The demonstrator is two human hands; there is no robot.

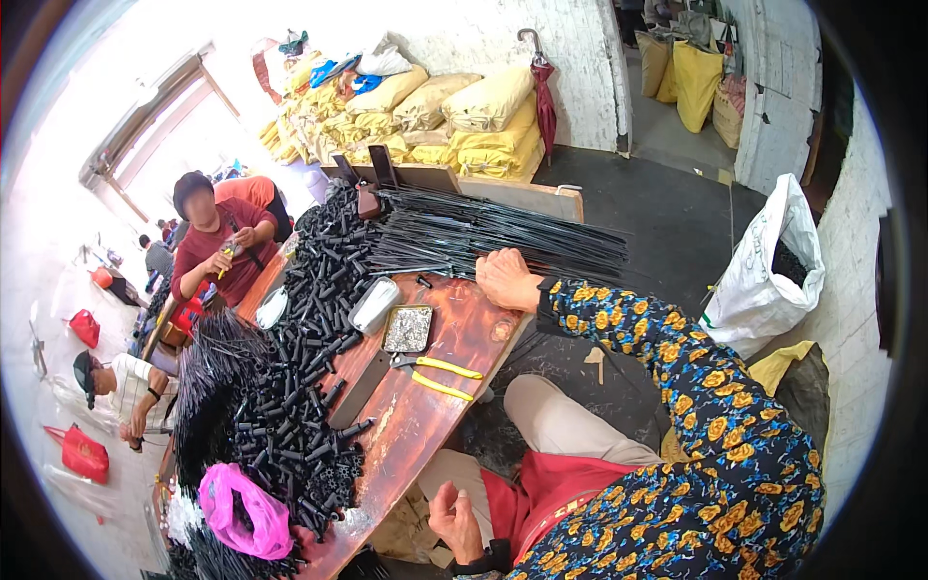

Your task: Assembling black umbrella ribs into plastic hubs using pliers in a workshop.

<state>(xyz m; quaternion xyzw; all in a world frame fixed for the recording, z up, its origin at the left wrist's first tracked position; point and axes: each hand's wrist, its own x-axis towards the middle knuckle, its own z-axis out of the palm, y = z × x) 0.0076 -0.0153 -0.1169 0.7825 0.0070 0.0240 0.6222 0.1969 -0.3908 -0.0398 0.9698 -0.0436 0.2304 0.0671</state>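
My right hand (507, 278), in a flowered sleeve, reaches to the near edge of a wide bundle of thin black rods (435, 237) on the wooden table. Its fingers are curled down on the rods, and the fingertips are hidden. Low over my lap, my left hand (454, 522) is held with thumb and fingers loosely bent and apart, nothing visible in it. Between the hands on the table lie pliers with yellow handles (447, 377), a tray of small metal parts (407, 330) and a flat dark metal bar (360, 390). One short black piece (423, 281) lies beside the rods.
A heap of short black tubular parts (290, 406) covers the table's left side, with a pink plastic bag (244, 512) in front. Across the table a person (217, 242) handles a yellow-handled tool. A white sack (773, 275) stands right; yellow sacks (493, 101) are stacked behind.
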